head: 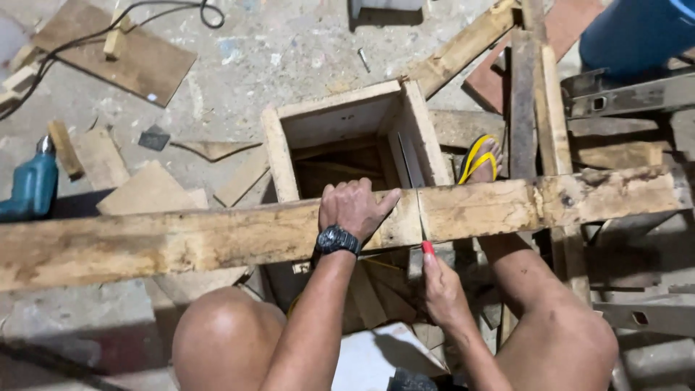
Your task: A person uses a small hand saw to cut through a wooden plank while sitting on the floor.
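A long worn wooden plank (181, 239) lies across the view from left to right over an open wooden box (340, 119). My left hand (353, 208), with a black watch on its wrist, presses flat on top of the plank and also holds a metal square blade (409, 163) against the wood. My right hand (441, 286) is below the plank, gripping a red pencil (428, 247) whose tip touches the plank's near edge at a thin line. My knees show at the bottom, and a foot in a yellow sandal (479, 159) rests beyond the plank.
A teal power drill (30, 185) lies at the left with a black cable (145, 11) above it. Offcuts and boards (137, 192) litter the concrete floor. Upright planks (532, 94), metal brackets (630, 98) and a blue barrel (637, 32) crowd the right.
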